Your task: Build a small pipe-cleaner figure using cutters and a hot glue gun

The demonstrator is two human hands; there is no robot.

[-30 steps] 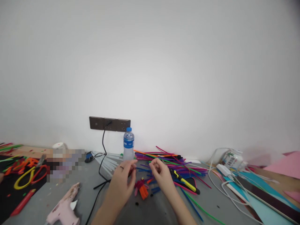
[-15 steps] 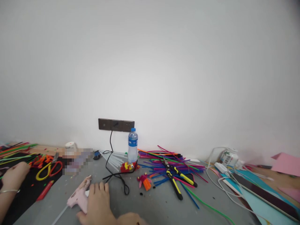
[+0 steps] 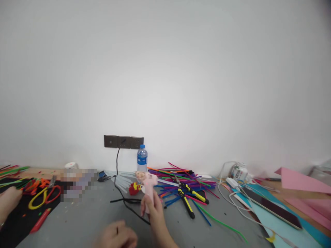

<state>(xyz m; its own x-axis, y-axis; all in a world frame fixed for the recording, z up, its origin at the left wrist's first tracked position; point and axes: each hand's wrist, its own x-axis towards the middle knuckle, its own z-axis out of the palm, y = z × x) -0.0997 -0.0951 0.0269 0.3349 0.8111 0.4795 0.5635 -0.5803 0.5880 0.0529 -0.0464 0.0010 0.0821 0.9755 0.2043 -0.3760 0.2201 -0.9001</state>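
Note:
My right hand (image 3: 155, 213) is closed around the handle of a pale pink hot glue gun (image 3: 149, 182), raised above the grey table. A translucent glue stick (image 3: 168, 182) juts from the gun's back end toward the right. My left hand (image 3: 116, 235), wearing a ring, is low in front with curled fingers, slightly blurred. Whatever it may hold is hidden. A small red and yellow figure (image 3: 133, 188) lies just behind the glue gun. The black cord (image 3: 131, 209) runs over the table toward my right hand.
Behind are a water bottle (image 3: 142, 156), a wall socket (image 3: 123, 141) and pipe cleaners (image 3: 178, 186) under yellow-black pliers (image 3: 186, 203). Rightward lie a phone (image 3: 271, 208) and white cables (image 3: 230, 203). Another person's hand (image 3: 10, 201) is near scissors (image 3: 43, 198) and a red cutter (image 3: 40, 220).
My right hand has lifted the glue gun off the table and carried it right, turning it. My left hand has moved left. The view has shifted slightly right.

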